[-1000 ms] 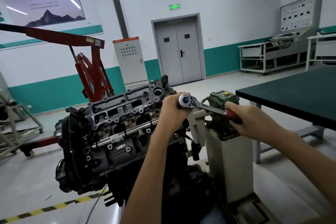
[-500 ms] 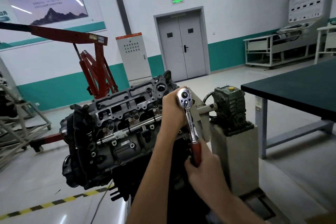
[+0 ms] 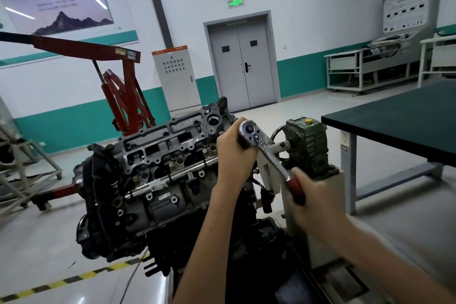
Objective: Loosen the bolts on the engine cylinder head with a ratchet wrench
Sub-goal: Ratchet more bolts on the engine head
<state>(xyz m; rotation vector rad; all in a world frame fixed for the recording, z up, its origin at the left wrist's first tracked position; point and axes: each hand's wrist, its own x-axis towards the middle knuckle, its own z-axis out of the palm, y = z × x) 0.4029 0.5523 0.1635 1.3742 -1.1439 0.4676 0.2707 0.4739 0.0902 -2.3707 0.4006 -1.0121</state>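
Engine (image 3: 153, 180): sitting tilted, cylinder head facing up
Wrench (image 3: 269, 155): swinging from straight down to down-right, likely resetting for another loosening stroke
Left hand (image 3: 234, 153): clasping under the round head, steadying it at the engine's right end
Right hand (image 3: 313, 195): gripping the red handle (image 3: 296, 189), blurring mid-swing
Bolt: hiding beneath the head

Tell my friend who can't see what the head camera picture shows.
A person's right hand grips the red handle of a ratchet wrench, while the left hand holds it near its head, at the end of an engine. A red hoist and a grey door are behind.
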